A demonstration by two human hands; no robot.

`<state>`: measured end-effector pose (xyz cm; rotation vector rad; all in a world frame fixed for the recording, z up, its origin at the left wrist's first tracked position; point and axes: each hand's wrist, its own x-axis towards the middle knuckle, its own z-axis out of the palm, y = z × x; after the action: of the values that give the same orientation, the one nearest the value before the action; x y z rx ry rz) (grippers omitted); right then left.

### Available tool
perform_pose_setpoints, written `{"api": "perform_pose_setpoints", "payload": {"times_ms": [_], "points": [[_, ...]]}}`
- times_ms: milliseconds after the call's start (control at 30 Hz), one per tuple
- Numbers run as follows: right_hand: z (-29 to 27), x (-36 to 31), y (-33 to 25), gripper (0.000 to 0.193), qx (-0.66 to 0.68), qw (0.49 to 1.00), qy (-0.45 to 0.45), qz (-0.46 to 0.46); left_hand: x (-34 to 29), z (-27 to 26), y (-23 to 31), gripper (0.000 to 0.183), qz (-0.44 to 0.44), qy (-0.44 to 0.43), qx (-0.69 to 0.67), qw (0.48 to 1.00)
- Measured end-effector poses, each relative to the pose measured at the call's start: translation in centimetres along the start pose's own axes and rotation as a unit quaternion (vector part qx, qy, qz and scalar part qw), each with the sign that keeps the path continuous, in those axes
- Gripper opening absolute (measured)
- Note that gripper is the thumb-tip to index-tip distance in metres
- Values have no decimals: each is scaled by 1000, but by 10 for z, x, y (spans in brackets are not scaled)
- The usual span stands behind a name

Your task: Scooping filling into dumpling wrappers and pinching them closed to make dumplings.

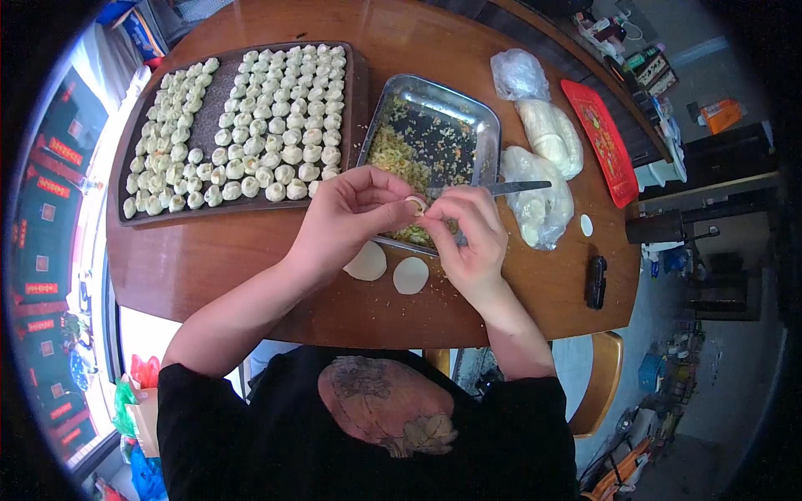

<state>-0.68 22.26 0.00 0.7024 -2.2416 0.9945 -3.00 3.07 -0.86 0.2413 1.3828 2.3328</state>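
Observation:
Between my left hand (351, 204) and my right hand (468, 238) is a small dumpling (417, 205), its pale dough pinched by the fingertips of both. My hands meet over the near edge of a metal tray (493, 125) that holds chopped green and orange filling (399, 159). A knife-like blade (522, 188) lies across the tray's right side, its other end hidden by my right hand. Two round dough wrappers lie on the table just below my hands, the left wrapper (368, 261) partly covered by my wrist and the right wrapper (411, 275) in full view.
At the left, a large dark tray (355, 108) carries rows of folded dumplings (284, 108). Plastic bags of wrappers (547, 138), a red tray (597, 142), a loose wrapper (586, 225) and a black object (596, 282) occupy the right of the wooden table (251, 275).

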Motion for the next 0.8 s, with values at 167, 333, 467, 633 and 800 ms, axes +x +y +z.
{"api": "perform_pose_setpoints", "payload": {"times_ms": [167,333,467,633,800], "points": [[-2,1,0,19,3,1000,-11,-22,0,2,0,18,15,-11,16,1000],[-2,-3,2,24,13,999,23,-19,0,1,1,16,17,-22,37,999],[0,-1,-3,28,9,999,43,11,-2,-1,1,15,11,-17,46,999],[-1,-2,-1,28,3,999,35,-14,-1,0,1,15,15,-20,48,999],[1,-6,4,28,9,998,46,-33,-2,0,1,18,5,-16,43,999]]}}
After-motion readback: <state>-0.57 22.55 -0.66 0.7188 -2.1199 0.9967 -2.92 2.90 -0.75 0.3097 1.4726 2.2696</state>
